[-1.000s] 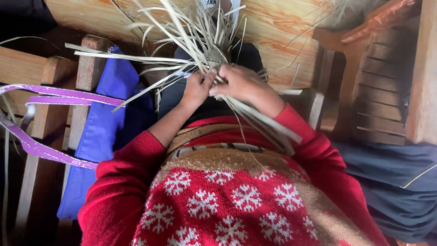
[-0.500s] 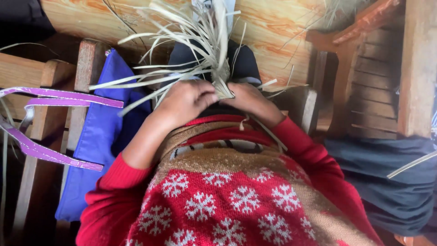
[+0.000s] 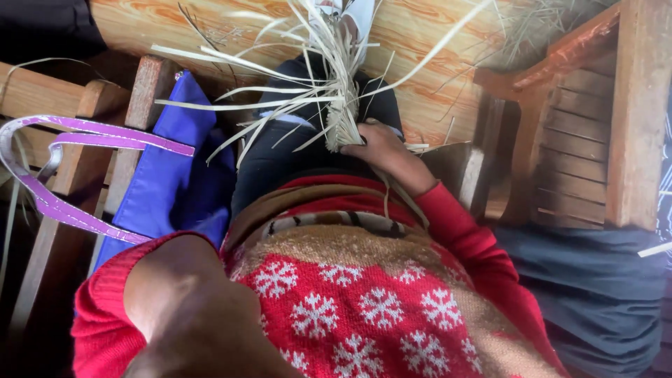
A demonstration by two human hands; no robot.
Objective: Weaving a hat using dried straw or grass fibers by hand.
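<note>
Wooden chairs [image 3: 581, 140] frame a lap where the right hand [image 3: 381, 150] clamps light, springy straw strips [image 3: 329, 91] at their woven base; left hand unseen.

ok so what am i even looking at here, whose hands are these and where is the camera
The camera sits on a person's head and looks straight down their own body, so you see a red sweater with white snowflakes and dark trousers. There is no machine, only two bare hands. The right hand has its grip on a partly woven bundle of pale straw strips, whose loose ends fan out over the lap. The left hand is out of sight; only its forearm shows, raised close to the camera. Beside the person hangs a blue bag with purple straps, on a wooden chair.
</note>
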